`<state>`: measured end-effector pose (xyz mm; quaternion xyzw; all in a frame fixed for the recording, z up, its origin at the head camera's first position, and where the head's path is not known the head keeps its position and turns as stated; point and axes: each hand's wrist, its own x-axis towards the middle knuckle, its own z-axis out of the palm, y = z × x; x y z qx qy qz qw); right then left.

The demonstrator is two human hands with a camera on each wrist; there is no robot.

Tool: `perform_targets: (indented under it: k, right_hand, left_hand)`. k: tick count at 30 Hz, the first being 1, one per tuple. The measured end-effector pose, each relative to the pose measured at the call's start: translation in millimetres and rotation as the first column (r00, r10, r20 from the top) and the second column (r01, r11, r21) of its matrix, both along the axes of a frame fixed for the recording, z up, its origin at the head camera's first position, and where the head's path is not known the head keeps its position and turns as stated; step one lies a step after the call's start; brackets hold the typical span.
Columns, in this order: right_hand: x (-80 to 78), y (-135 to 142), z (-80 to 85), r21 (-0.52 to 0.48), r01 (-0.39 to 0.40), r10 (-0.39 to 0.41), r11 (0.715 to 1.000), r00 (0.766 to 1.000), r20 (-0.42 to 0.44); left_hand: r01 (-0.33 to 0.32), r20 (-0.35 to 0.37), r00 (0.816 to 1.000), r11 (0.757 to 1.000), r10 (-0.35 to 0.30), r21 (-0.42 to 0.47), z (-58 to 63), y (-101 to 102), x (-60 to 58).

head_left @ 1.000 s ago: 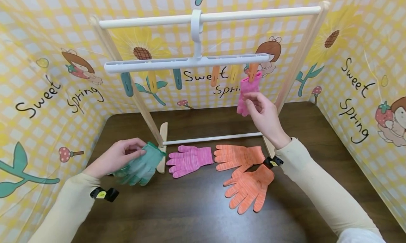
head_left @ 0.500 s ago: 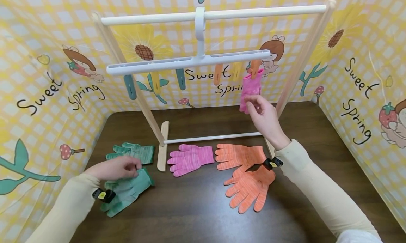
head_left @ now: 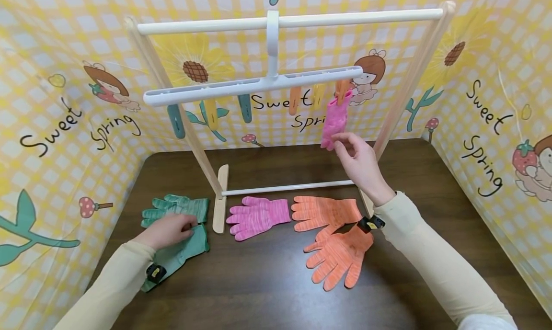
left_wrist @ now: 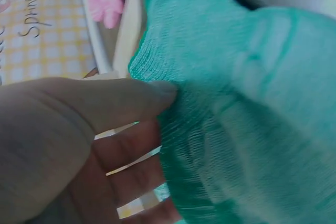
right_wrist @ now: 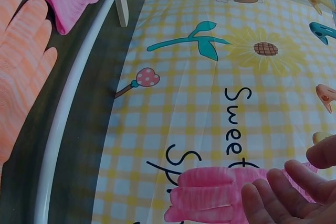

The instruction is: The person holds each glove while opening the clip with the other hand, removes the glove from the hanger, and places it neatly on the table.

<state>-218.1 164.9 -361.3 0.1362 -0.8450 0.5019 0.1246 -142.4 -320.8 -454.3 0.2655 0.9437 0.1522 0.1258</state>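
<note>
In the head view my left hand (head_left: 170, 232) is over two green gloves at the table's left side. It pinches the cuff of the nearer green glove (head_left: 193, 246), thumb on top and fingers underneath, as the left wrist view shows. The other green glove (head_left: 185, 206) lies flat just behind. A pink glove (head_left: 335, 117) hangs by its cuff from an orange clothespin (head_left: 343, 91) at the hanger's right end. My right hand (head_left: 360, 165) is beside this glove's lower end, and the right wrist view shows its thumb (right_wrist: 321, 153) apart from its loosely bent fingers.
A wooden rack (head_left: 194, 153) with a white top bar (head_left: 207, 26) carries the grey hanger (head_left: 215, 88) with several clothespins. On the table lie another pink glove (head_left: 258, 217) and two overlapping orange gloves (head_left: 340, 258). Patterned cloth surrounds the table on three sides.
The green gloves, bunched together under my left hand earlier, now lie spread apart, and that hand has come to the nearer one's cuff. The hanging pink glove has swung slightly; my right hand stays near it.
</note>
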Motion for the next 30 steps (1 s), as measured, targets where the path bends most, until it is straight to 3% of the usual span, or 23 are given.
perform_targets:
  k: [9,22,30]
  right_hand:
    - [1.7,3,-2.3,0.009,0.002,-0.002,1.000,1.000,-0.016]
    - [1.4,4,-3.5,0.010,-0.003,0.003,1.000,1.000,0.009]
    - [2.4,5,-3.9,0.006,-0.003,0.003,1.000,1.000,0.019]
  left_hand:
    - [-0.112,-0.033,0.993,0.989,0.110,-0.096,-3.2,5,5.0]
    - [-0.202,-0.063,0.979,0.970,0.195,-0.138,-3.8,8,9.0]
    - [-0.243,-0.165,0.960,0.964,0.224,-0.107,-7.6,13,14.6]
